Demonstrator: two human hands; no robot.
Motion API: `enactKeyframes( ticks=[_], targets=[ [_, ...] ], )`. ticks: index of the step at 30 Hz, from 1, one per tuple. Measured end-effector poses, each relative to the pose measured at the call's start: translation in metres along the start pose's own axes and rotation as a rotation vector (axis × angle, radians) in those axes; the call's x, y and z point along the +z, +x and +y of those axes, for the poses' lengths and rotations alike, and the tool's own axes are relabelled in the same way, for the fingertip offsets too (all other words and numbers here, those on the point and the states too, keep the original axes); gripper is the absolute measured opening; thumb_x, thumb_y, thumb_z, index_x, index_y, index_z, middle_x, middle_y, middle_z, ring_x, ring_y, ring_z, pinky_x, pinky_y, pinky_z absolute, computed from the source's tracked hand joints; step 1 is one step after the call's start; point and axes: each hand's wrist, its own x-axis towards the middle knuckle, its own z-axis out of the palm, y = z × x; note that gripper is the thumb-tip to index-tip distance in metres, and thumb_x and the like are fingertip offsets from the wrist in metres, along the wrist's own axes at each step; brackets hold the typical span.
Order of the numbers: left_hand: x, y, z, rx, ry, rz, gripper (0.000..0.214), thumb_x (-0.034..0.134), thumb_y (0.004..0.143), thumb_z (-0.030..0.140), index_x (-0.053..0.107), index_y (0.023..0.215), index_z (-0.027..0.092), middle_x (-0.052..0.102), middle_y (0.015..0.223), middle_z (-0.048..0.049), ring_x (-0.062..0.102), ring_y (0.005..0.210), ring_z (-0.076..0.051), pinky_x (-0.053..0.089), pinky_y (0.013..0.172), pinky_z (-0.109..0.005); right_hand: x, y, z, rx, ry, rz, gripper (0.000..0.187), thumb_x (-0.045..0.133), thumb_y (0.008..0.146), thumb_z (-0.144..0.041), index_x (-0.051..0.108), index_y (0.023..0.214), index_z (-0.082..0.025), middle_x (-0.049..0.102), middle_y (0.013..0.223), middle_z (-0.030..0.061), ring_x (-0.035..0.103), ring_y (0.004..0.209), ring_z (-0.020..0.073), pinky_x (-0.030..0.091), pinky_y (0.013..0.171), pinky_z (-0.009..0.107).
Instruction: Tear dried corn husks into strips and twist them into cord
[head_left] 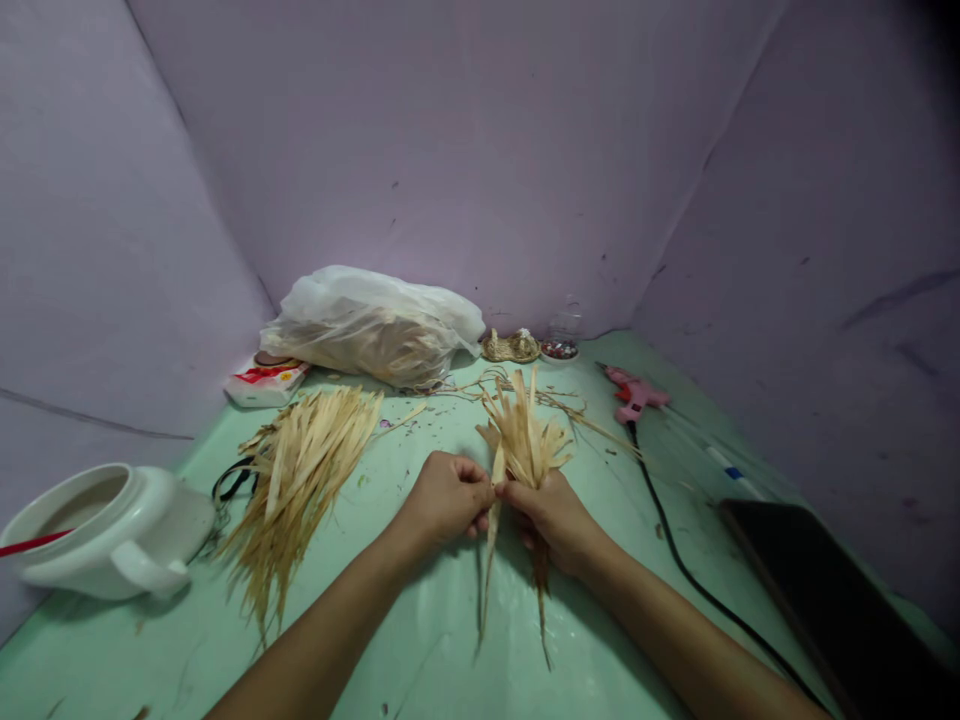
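Note:
A bundle of dry, straw-coloured leaf strips (529, 430) stands up from my right hand (551, 515), whose fingers are wrapped round it. The strips fan out at the top, and thin tails hang below. My left hand (450, 495) is closed in a pinch beside it, on a single leaf strip (491, 550) that runs up along the bundle's left side. The two hands nearly touch at the fingertips. To their left lies a larger pile of dry leaf strips (311, 470) on the pale green table (427, 640).
Behind are a plastic bag (375, 325) of dry material, a small woven piece (511, 346) and a bowl of small bits (559, 351). A pink glue gun (636, 393) with its black cord and a dark flat device (817, 600) lie right. A white pot (112, 525) stands left.

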Motion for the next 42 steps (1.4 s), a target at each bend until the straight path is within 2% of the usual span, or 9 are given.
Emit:
enactKeyframes(
  ticks=[11, 18, 21, 26, 30, 32, 36, 39, 42],
  targets=[
    [0.003, -0.001, -0.004, 0.002, -0.302, -0.032, 0.008, 0.053, 0.049, 0.021, 0.053, 0.047, 0.014, 0.047, 0.035, 0.0014, 0.039, 0.033, -0.006, 0.019, 0.034, -0.018, -0.003, -0.003, 0.0, 0.04, 0.168, -0.134, 0.019, 0.059, 0.064, -0.031, 0.051, 0.061, -0.015, 0.034, 0.039, -0.0088, 0.027, 0.032, 0.0033, 0.028, 0.028, 0.016],
    [0.01, -0.001, -0.008, 0.149, -0.113, 0.185, 0.019, 0.06, 0.054, 0.028, 0.051, 0.044, 0.014, 0.046, 0.038, 0.003, 0.038, 0.039, -0.006, 0.027, 0.042, -0.019, -0.002, -0.001, 0.004, 0.04, 0.161, -0.09, 0.023, 0.062, 0.065, -0.034, 0.046, 0.063, -0.017, 0.029, 0.04, -0.0103, 0.025, 0.033, 0.0036, 0.027, 0.027, 0.015],
    [0.01, -0.001, -0.008, 0.103, -0.173, 0.181, 0.013, 0.056, 0.053, 0.023, 0.051, 0.045, 0.014, 0.045, 0.037, 0.0036, 0.037, 0.038, -0.006, 0.024, 0.039, -0.019, -0.004, -0.001, 0.005, 0.001, 0.202, -0.172, 0.026, 0.064, 0.066, -0.037, 0.048, 0.065, -0.016, 0.029, 0.041, -0.0103, 0.024, 0.034, 0.0031, 0.03, 0.029, 0.015],
    [0.003, 0.002, -0.008, 0.016, -0.292, -0.013, 0.006, 0.053, 0.05, 0.02, 0.052, 0.049, 0.014, 0.048, 0.039, 0.0026, 0.038, 0.036, -0.006, 0.02, 0.036, -0.018, -0.005, -0.002, 0.005, 0.041, 0.302, -0.272, 0.027, 0.066, 0.065, -0.036, 0.051, 0.066, -0.014, 0.037, 0.044, -0.0079, 0.024, 0.035, 0.002, 0.032, 0.032, 0.016],
    [-0.004, 0.007, -0.01, 0.028, -0.307, 0.027, 0.005, 0.052, 0.05, 0.018, 0.053, 0.049, 0.013, 0.049, 0.041, 0.002, 0.04, 0.037, -0.006, 0.022, 0.036, -0.017, -0.002, -0.002, 0.003, 0.107, 0.363, -0.168, 0.029, 0.07, 0.061, -0.036, 0.049, 0.062, -0.015, 0.04, 0.047, -0.0065, 0.033, 0.038, 0.0038, 0.03, 0.033, 0.015],
    [-0.007, 0.008, -0.009, 0.044, -0.301, 0.048, 0.006, 0.051, 0.05, 0.017, 0.054, 0.048, 0.013, 0.05, 0.042, 0.0011, 0.043, 0.039, -0.006, 0.023, 0.036, -0.017, 0.0, -0.002, 0.001, 0.091, 0.373, -0.141, 0.028, 0.072, 0.06, -0.035, 0.054, 0.065, -0.015, 0.046, 0.05, -0.0046, 0.042, 0.043, 0.006, 0.036, 0.037, 0.016],
    [-0.016, 0.01, -0.007, 0.025, -0.33, 0.066, 0.005, 0.054, 0.051, 0.016, 0.056, 0.052, 0.012, 0.055, 0.044, -0.0007, 0.048, 0.041, -0.008, 0.027, 0.036, -0.016, 0.0, -0.003, -0.003, 0.013, 0.504, -0.221, 0.025, 0.07, 0.065, -0.034, 0.059, 0.076, -0.014, 0.061, 0.069, 0.002, 0.059, 0.065, 0.012, 0.049, 0.061, 0.023],
    [-0.025, 0.012, -0.004, -0.003, -0.401, 0.1, 0.003, 0.056, 0.051, 0.014, 0.055, 0.052, 0.011, 0.059, 0.05, -0.003, 0.052, 0.042, -0.009, 0.031, 0.035, -0.016, -0.003, -0.001, -0.005, 0.019, 0.614, -0.196, 0.022, 0.07, 0.066, -0.032, 0.057, 0.073, -0.017, 0.063, 0.07, 0.001, 0.061, 0.071, 0.0135, 0.049, 0.071, 0.026],
    [-0.038, 0.014, 0.001, -0.041, -0.512, 0.152, 0.001, 0.055, 0.054, 0.011, 0.055, 0.054, 0.01, 0.065, 0.06, -0.0065, 0.057, 0.045, -0.011, 0.04, 0.037, -0.017, -0.006, 0.0, -0.006, 0.049, 0.684, -0.171, 0.027, 0.073, 0.061, -0.03, 0.05, 0.063, -0.017, 0.053, 0.052, -0.0049, 0.054, 0.053, 0.0096, 0.052, 0.068, 0.028]
  ],
)
